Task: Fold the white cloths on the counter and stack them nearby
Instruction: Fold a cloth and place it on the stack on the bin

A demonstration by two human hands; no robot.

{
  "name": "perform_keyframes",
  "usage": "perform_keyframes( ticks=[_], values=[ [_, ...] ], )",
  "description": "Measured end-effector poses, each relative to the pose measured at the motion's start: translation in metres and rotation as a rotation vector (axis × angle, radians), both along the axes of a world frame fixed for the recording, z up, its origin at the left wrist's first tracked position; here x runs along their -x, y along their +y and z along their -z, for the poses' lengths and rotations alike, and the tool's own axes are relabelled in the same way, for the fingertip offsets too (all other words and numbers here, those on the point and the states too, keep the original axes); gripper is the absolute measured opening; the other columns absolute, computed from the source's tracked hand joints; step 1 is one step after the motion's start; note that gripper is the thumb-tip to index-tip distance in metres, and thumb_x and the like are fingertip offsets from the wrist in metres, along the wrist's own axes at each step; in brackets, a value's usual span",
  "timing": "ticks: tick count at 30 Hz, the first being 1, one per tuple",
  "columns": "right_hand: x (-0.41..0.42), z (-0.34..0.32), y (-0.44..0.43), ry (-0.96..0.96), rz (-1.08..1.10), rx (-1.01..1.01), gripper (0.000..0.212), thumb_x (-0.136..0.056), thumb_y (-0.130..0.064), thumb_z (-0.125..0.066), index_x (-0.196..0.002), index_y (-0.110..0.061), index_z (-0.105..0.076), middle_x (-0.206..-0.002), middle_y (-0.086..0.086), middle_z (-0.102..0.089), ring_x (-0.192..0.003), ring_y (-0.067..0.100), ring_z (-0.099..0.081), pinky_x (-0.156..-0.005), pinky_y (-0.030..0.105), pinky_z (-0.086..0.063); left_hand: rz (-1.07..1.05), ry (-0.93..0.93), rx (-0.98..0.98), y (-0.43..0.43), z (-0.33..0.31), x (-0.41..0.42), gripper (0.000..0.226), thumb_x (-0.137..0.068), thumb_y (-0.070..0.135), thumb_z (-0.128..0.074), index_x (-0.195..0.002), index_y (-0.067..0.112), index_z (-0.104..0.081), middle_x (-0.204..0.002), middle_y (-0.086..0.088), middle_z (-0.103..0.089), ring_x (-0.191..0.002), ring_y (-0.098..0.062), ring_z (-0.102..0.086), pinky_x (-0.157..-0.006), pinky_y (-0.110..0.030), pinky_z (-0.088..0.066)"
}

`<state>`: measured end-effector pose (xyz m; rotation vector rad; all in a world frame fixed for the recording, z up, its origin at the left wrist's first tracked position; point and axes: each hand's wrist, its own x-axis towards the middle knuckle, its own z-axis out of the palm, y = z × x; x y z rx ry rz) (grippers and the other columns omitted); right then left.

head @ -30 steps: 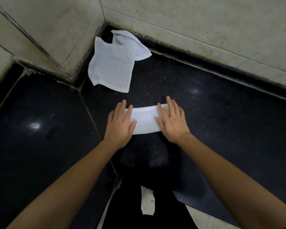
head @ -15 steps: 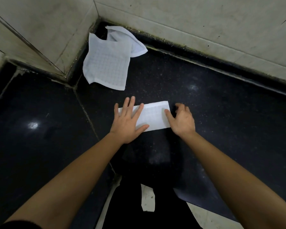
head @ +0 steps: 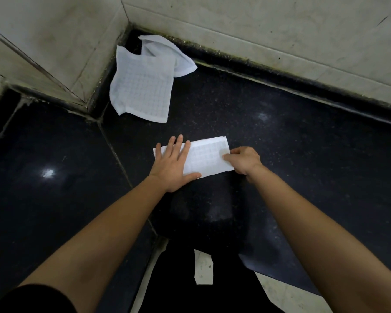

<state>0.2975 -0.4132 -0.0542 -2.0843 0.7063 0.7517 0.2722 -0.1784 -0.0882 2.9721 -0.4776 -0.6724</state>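
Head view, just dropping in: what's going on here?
A person is working on a folded cloth on the black counter. The left hand lies flat on its left part, and the right hand pinches its right end. A second cloth lies loose in the corner by the wall, not yet folded.

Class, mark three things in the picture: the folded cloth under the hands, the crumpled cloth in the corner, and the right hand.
folded cloth (head: pixel 204 158), head view, its bare gridded middle.
crumpled cloth (head: pixel 142 91), head view, its flat gridded panel.
right hand (head: pixel 245 160), head view, back of the hand.
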Motion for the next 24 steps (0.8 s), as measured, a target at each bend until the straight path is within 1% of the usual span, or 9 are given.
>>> perform_keyframes(
  ticks=[4,7,9,12,16,18,20,22,24],
  values=[
    [-0.001,-0.005,-0.001,0.035,0.117,-0.129,0.017,-0.085,-0.032,-0.071,-0.097,-0.019,-0.071,-0.086,0.0,-0.07,-0.069,0.013,-0.062,-0.053,0.025,-0.043,0.015,-0.02,-0.061,-0.002,0.002,0.001,0.105,-0.078,0.087,-0.013,-0.155,0.021,0.012,-0.164,-0.008,0.015,-0.151,-0.029,0.013,-0.117,-0.061,0.001],
    [-0.001,-0.01,-0.003,0.054,0.167,-0.219,0.015,-0.088,-0.03,-0.068,-0.096,-0.019,-0.075,-0.078,-0.001,-0.07,-0.067,0.012,-0.06,-0.058,0.026,-0.045,0.026,-0.028,-0.126,-0.004,0.003,0.001,0.105,-0.077,0.085,-0.008,-0.154,0.018,0.015,-0.164,-0.01,0.016,-0.151,-0.03,0.013,-0.117,-0.062,-0.002],
    [0.001,-0.014,0.0,0.019,0.181,-0.259,0.01,-0.089,-0.027,-0.067,-0.094,-0.022,-0.074,-0.084,-0.002,-0.071,-0.073,0.012,-0.06,-0.063,0.025,-0.047,0.042,-0.024,-0.147,-0.004,0.001,0.001,0.104,-0.077,0.085,-0.007,-0.154,0.019,0.017,-0.164,-0.011,0.017,-0.151,-0.03,0.013,-0.118,-0.062,-0.003],
    [0.002,-0.024,0.008,-0.05,0.202,-0.295,0.011,-0.09,-0.027,-0.066,-0.099,-0.03,-0.072,-0.094,-0.008,-0.072,-0.085,0.009,-0.064,-0.064,0.023,-0.046,-0.047,-0.064,-0.013,0.0,-0.009,0.004,0.095,-0.083,0.082,-0.009,-0.155,0.024,0.013,-0.164,-0.013,0.014,-0.151,-0.029,0.011,-0.119,-0.06,-0.002],
    [0.0,-0.035,0.032,-0.153,0.17,-0.355,0.019,-0.088,-0.024,-0.068,-0.107,-0.026,-0.072,-0.096,-0.009,-0.074,-0.088,0.006,-0.068,-0.07,0.02,-0.05,-0.66,-0.287,0.368,0.018,-0.024,0.017,0.073,-0.098,0.062,-0.03,-0.154,0.017,-0.019,-0.155,-0.017,-0.029,-0.14,-0.032,-0.03,-0.112,-0.052,-0.027],
    [-0.002,-0.036,0.049,-0.202,0.107,-0.333,0.026,-0.088,-0.024,-0.069,-0.114,-0.023,-0.069,-0.098,-0.007,-0.073,-0.093,0.009,-0.069,-0.082,0.026,-0.055,-1.066,-0.131,0.619,0.036,-0.028,0.017,0.065,-0.1,0.056,-0.026,-0.149,0.014,-0.034,-0.141,-0.014,-0.049,-0.127,-0.028,-0.047,-0.106,-0.044,-0.035],
    [-0.002,-0.035,0.074,-0.257,-0.005,-0.256,0.03,-0.088,-0.028,-0.068,-0.118,-0.023,-0.066,-0.092,-0.008,-0.07,-0.091,0.01,-0.068,-0.085,0.029,-0.054,-1.464,0.12,0.936,0.058,-0.031,0.016,0.061,-0.102,0.055,-0.023,-0.14,0.014,-0.047,-0.114,-0.006,-0.063,-0.101,-0.019,-0.058,-0.088,-0.036,-0.044],
    [0.003,-0.032,0.101,-0.321,-0.133,-0.17,0.031,-0.088,-0.031,-0.066,-0.119,-0.026,-0.065,-0.081,-0.014,-0.064,-0.083,0.005,-0.063,-0.08,0.025,-0.051,-1.618,0.224,1.076,0.074,-0.032,0.016,0.059,-0.103,0.054,-0.022,-0.134,0.014,-0.053,-0.098,-0.003,-0.065,-0.088,-0.014,-0.059,-0.074,-0.031,-0.044],
    [0.012,-0.024,0.129,-0.343,-0.269,-0.128,0.032,-0.089,-0.033,-0.064,-0.12,-0.028,-0.065,-0.075,-0.017,-0.062,-0.079,0.003,-0.06,-0.076,0.02,-0.044,-1.621,0.249,1.143,0.081,-0.031,0.018,0.06,-0.103,0.055,-0.021,-0.131,0.014,-0.054,-0.099,-0.005,-0.066,-0.089,-0.015,-0.06,-0.073,-0.03,-0.045]
  ],
)
